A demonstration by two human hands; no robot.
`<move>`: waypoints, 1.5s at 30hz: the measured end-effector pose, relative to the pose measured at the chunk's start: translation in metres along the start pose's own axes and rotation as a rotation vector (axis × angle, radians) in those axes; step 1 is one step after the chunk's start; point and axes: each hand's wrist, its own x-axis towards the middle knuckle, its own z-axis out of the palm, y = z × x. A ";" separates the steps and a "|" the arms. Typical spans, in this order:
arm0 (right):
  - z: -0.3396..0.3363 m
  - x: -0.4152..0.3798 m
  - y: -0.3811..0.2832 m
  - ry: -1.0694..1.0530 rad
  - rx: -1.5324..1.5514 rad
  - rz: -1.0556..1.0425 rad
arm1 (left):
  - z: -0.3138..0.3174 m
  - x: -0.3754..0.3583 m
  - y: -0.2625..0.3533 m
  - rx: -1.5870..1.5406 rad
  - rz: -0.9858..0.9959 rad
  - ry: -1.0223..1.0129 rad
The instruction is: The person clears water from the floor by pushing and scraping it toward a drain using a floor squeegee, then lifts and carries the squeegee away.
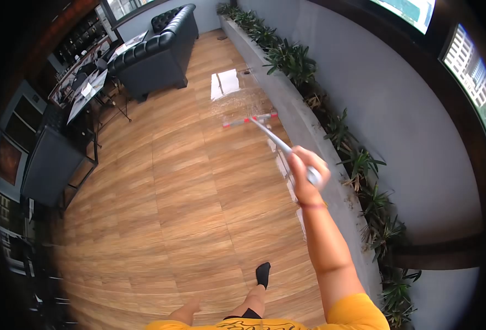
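My right hand (309,169) is wrapped round the top of the grey handle of a floor squeegee (273,136), arm stretched forward. The wide, thin head of the squeegee, grey with red parts, lies across the wood-look floor (182,181) beside the concrete planter edge. Just beyond the head, a wet patch (237,102) glistens and reflects bright light. Low in the view, close to my body, my left hand (190,306) is blurred; its fingers cannot be made out.
A concrete planter (322,146) with green plants (292,59) runs along the right wall. Wet streaks lie at its foot. At the far left stand a black tufted sofa (155,52), tables (89,93) and a dark grey cabinet-like piece (50,165). My black-socked foot (262,273) is on the floor.
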 end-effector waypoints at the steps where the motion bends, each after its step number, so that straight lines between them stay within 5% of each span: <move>1: -0.014 -0.006 -0.042 0.138 0.082 -0.046 | 0.002 -0.025 -0.013 -0.007 -0.051 -0.044; 4: -0.078 -0.023 -0.179 0.141 0.298 -0.277 | 0.013 -0.065 -0.038 -0.093 -0.143 -0.120; 11: -0.163 -0.165 -0.404 0.189 0.201 -0.262 | 0.098 -0.085 -0.040 -0.122 0.036 -0.098; 16: -0.195 -0.270 -0.532 0.138 0.098 -0.241 | 0.176 -0.099 -0.045 -0.035 0.157 -0.013; 21: -0.229 -0.351 -0.642 0.216 0.064 -0.191 | 0.189 -0.160 -0.064 -0.148 0.138 0.034; 23: -0.236 -0.370 -0.676 0.239 0.083 -0.176 | 0.191 -0.172 -0.074 -0.194 0.135 0.200; 28: -0.221 -0.415 -0.699 0.285 0.020 -0.142 | 0.192 -0.192 -0.091 -0.193 0.186 0.272; 33: -0.147 -0.454 -0.650 0.310 0.034 -0.057 | 0.159 -0.189 -0.067 -0.123 0.233 0.189; 40: -0.020 -0.458 -0.557 0.338 0.081 -0.037 | 0.100 -0.179 -0.016 -0.193 0.638 0.281; 43: 0.047 -0.450 -0.601 0.327 0.060 -0.048 | 0.070 -0.201 0.005 -0.215 0.809 0.318; 45: 0.091 -0.458 -0.676 0.306 0.042 -0.151 | 0.058 -0.208 0.012 -0.328 1.077 0.597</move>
